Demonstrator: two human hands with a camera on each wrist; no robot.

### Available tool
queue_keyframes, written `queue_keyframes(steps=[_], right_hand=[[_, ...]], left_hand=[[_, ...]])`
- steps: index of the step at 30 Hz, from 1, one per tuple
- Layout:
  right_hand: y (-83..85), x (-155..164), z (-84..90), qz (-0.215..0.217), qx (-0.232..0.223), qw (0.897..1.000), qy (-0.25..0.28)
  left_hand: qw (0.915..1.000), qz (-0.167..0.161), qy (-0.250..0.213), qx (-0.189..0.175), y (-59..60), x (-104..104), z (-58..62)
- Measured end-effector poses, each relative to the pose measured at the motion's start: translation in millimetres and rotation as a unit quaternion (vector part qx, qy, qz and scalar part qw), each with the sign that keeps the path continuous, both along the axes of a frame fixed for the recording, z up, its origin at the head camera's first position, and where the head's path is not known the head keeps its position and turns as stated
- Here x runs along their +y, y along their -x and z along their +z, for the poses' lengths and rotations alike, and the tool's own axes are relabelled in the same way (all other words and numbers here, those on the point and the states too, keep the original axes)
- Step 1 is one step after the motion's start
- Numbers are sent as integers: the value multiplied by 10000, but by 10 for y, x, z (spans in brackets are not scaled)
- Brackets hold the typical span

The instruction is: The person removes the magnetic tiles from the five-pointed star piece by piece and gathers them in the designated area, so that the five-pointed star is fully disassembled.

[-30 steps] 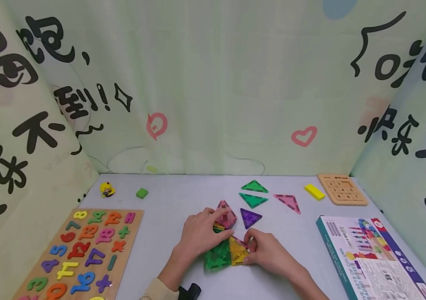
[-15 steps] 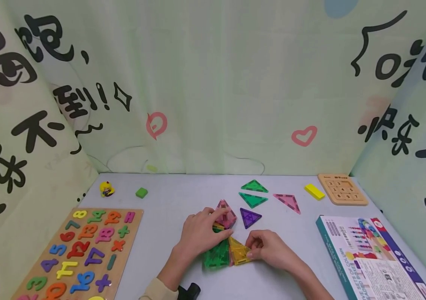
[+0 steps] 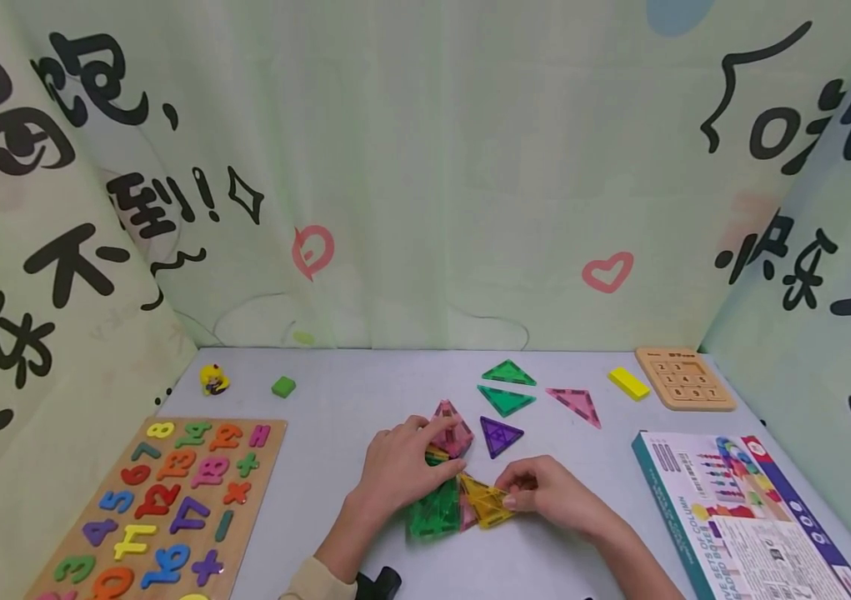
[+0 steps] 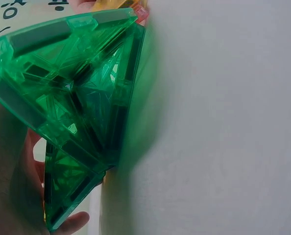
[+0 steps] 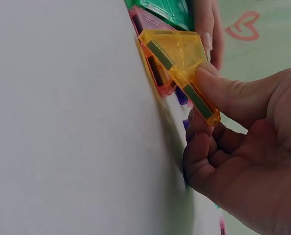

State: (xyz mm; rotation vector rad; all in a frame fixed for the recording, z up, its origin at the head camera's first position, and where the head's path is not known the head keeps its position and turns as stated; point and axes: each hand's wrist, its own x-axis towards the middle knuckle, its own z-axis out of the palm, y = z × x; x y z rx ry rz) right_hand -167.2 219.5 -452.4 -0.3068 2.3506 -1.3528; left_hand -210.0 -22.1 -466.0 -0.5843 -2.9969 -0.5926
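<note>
A translucent yellow piece (image 5: 182, 51) is held at the right hand (image 3: 548, 496), pinched between the thumb and curled fingers, with its tip pointing toward the left hand (image 3: 404, 462). A pink piece (image 3: 468, 510) lies just on the left-hand side of it; whether the two touch, I cannot tell.

The left hand holds the green structure (image 4: 77, 83), made of translucent panels with dark strips along their edges, its thumb stretched across the top toward the right hand. Its index finger reaches forward to a pink faceted shape (image 3: 457, 433) just beyond. The other fingertips are largely hidden.

Ahead of the right hand, near it, a purple triangle (image 3: 501, 436) lies flat. Farther forward are two green triangles, a nearer one (image 3: 506, 400) and a farther one (image 3: 508, 372), with a pink triangle (image 3: 577, 406) to their right. Beyond these, on the right-hand side, are a yellow block (image 3: 628, 384) and a wooden number tray (image 3: 688, 379). A printed box (image 3: 748, 508) lies well to the right of the right hand.

To the left of the left hand is a board (image 3: 234, 552) of colourful numbers and signs; ahead of it sit a green block (image 3: 283, 387) and a small yellow figure (image 3: 214, 379). Everything is on a pale table (image 3: 365, 387), backed by a printed curtain (image 3: 395, 167).
</note>
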Motion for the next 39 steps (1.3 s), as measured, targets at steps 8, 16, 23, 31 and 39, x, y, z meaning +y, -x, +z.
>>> queue_keyframes(steps=[8,16,23,31,39], right_hand=[[16,71,2,99,-231,9986,463],[36,61,-3,-13,-442,9967,687],[31,56,-22,189,-569,9947,840],[18,36,-36,587,-451,9941,795],[4,33,-32,601,-379,9950,700]], left_hand=[[10000,28,-42,-63,2,3,-7],[10000,47,-3,-10,3,6,-4],[9999,64,76,-35,1,10,1],[10000,70,21,-23,3,-7,15],[9999,75,-83,-54,-1,-1,18]])
